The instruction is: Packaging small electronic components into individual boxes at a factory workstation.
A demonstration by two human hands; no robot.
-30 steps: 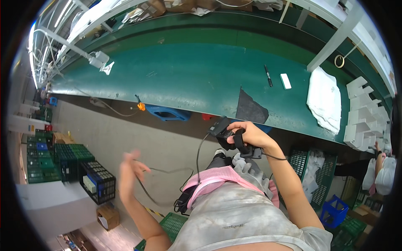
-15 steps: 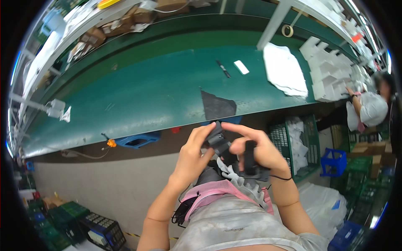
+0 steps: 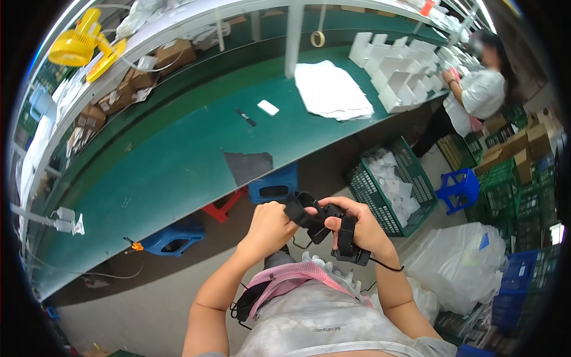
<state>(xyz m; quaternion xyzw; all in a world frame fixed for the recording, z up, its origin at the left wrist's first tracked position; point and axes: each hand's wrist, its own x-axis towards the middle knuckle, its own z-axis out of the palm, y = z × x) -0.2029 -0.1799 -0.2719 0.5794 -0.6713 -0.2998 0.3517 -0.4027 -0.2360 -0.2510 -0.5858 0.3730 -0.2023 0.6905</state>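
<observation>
Above my lap, my right hand (image 3: 367,229) grips a small black device with a looped strap (image 3: 304,212), thumb and fingers pressed together on its right side. My left hand (image 3: 269,229) is closed in a loose fist against the left side of that loop; its fingertips are partly hidden, and it seems to pinch the edge. A second black strapped unit (image 3: 352,253) sits at my right palm and wrist, with a thin black cable running from it along the forearm.
Ahead stands a green workbench (image 3: 172,160) with a dark cloth piece (image 3: 248,168), a pen (image 3: 245,116), a white phone-like slab (image 3: 268,107) and white sheets (image 3: 333,89). Blue stools (image 3: 273,183) and a green crate (image 3: 389,184) stand below. A co-worker (image 3: 479,89) stands at right.
The view has swung right, shifting the bench leftward. My left fingers, stretched along the black device before, are now curled in. The strap loop now shows opened out between my hands.
</observation>
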